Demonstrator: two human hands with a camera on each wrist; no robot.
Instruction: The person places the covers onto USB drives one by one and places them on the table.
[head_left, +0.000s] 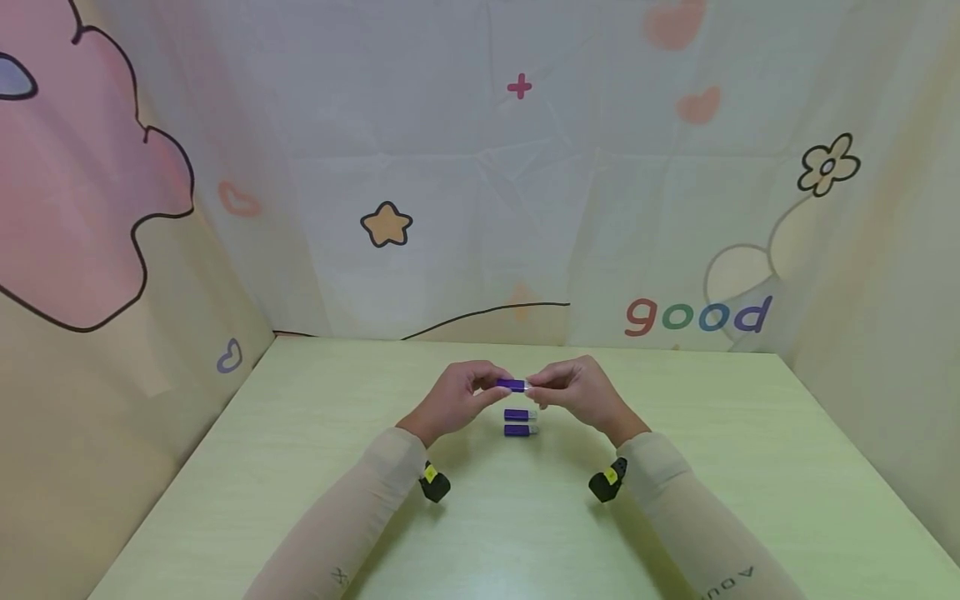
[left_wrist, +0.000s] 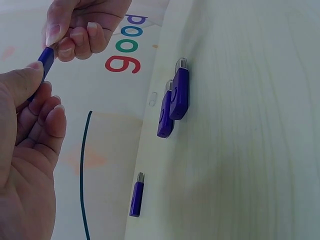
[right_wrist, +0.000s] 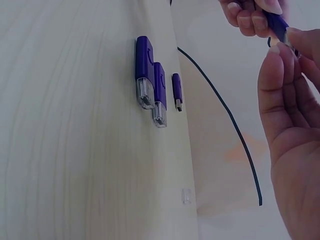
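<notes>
Pale printed backdrop [head_left: 450, 133] at the back and sides, with a pink cloud shape [head_left: 75, 183] at far left, an outlined star [head_left: 387, 226], an outlined flower [head_left: 828, 167] and the coloured word "good" [head_left: 697, 317]. In front, a light wood-grain table [head_left: 787, 450], evenly lit.

Forearms in from the near edge, angled toward each other, in a pale left sleeve [head_left: 337, 517] and a pale right sleeve [head_left: 697, 508] with faint lettering on both. At the cuffs, a left wrist camera [head_left: 434, 483] and a right wrist camera [head_left: 608, 481], both black with a yellow sticker. Wrists bent inward, fingertips nearly meeting over the middle of the table, toward its back edge.

Between the hands, raised off the table and roughly level: a purple USB stick [head_left: 512, 385]. Its body pinched by thumb and curled fingers of the left hand [head_left: 452, 402]; its right end pinched by thumb and fingertips of the right hand [head_left: 588, 395]. Hard to tell under those fingertips: cap on or off.

Nearer the body, between the forearms: a capped USB stick [head_left: 516, 431] and, just beside and parallel, another capped USB stick [head_left: 516, 414], clear ends to the right. In the wrist views, farther back: a bare-plugged USB stick [left_wrist: 136, 200], metal plug exposed, and off to its right a loose clear cap [right_wrist: 186, 196], well apart from the sticks.
</notes>
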